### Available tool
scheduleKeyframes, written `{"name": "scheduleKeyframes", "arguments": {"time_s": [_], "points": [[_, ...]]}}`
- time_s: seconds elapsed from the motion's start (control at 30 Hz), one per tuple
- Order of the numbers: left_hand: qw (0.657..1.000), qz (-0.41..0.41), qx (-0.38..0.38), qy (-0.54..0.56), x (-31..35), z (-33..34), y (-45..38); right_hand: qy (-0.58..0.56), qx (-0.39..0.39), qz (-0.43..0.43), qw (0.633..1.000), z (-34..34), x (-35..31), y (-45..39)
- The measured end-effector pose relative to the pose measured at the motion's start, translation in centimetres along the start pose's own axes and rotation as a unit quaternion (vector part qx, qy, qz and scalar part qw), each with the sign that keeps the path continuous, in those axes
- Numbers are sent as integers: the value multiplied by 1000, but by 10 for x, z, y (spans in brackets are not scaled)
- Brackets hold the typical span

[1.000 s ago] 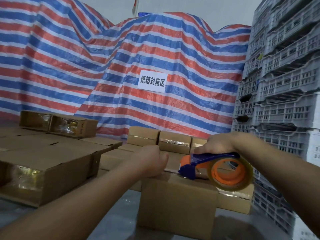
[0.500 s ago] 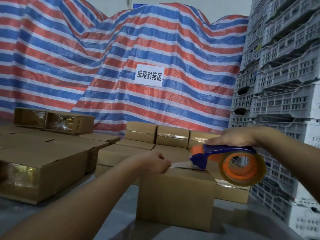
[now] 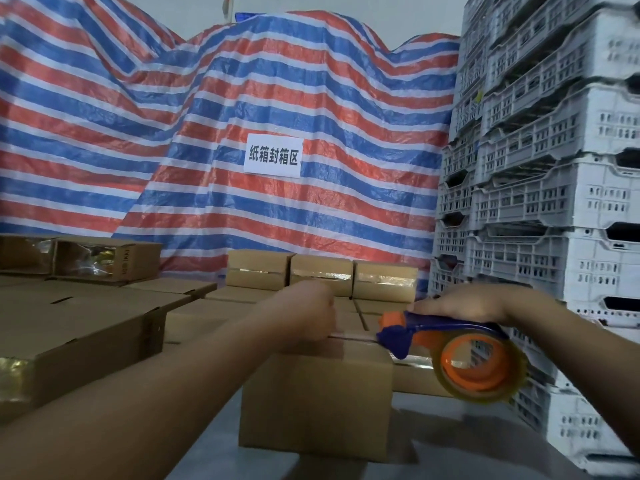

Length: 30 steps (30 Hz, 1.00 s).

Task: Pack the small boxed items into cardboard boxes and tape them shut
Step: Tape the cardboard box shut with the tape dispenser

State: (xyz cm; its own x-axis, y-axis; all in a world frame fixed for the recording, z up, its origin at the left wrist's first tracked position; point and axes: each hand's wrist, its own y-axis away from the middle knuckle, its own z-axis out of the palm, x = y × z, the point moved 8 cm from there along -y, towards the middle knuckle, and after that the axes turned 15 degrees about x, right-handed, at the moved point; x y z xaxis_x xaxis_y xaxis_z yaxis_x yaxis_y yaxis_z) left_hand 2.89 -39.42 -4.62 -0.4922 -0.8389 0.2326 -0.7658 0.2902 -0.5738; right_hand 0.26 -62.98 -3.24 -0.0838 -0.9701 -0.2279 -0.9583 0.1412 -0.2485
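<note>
The left hand (image 3: 304, 315), fingers curled, presses on the top of the plain brown cardboard box (image 3: 317, 398), which stands on the grey table (image 3: 433, 445) at centre; whether it pinches the tape end cannot be told. The right hand (image 3: 460, 303) grips the blue-and-orange tape dispenser (image 3: 450, 351) just past the box's right edge. Keep the strip taut and centred on the flap seam, then press it down the side before cutting.

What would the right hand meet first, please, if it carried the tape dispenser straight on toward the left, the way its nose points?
Probably the left hand, pressed on the box top; depth is uncertain.
</note>
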Motion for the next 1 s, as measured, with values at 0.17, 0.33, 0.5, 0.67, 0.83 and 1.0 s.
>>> {"name": "scheduleKeyframes", "arguments": {"time_s": [0.17, 0.33, 0.5, 0.67, 0.83, 1.0], "points": [[996, 28, -68, 50, 44, 26, 3, -83, 1, 15, 996, 19, 0, 4], [990, 14, -137, 19, 30, 46, 15, -235, -20, 5, 972, 39, -12, 15], [991, -29, -122, 48, 25, 41, 19, -283, -69, 5, 957, 41, -3, 24], [989, -49, -118, 71, 19, 49, 16, -236, -79, 7, 969, 6, 31, 40], [990, -47, -117, 65, 14, 55, 14, -48, -50, -15, 997, -1, 13, 44], [991, -48, -116, 50, 15, 51, 16, 170, -14, -20, 985, 15, -27, 32]]}}
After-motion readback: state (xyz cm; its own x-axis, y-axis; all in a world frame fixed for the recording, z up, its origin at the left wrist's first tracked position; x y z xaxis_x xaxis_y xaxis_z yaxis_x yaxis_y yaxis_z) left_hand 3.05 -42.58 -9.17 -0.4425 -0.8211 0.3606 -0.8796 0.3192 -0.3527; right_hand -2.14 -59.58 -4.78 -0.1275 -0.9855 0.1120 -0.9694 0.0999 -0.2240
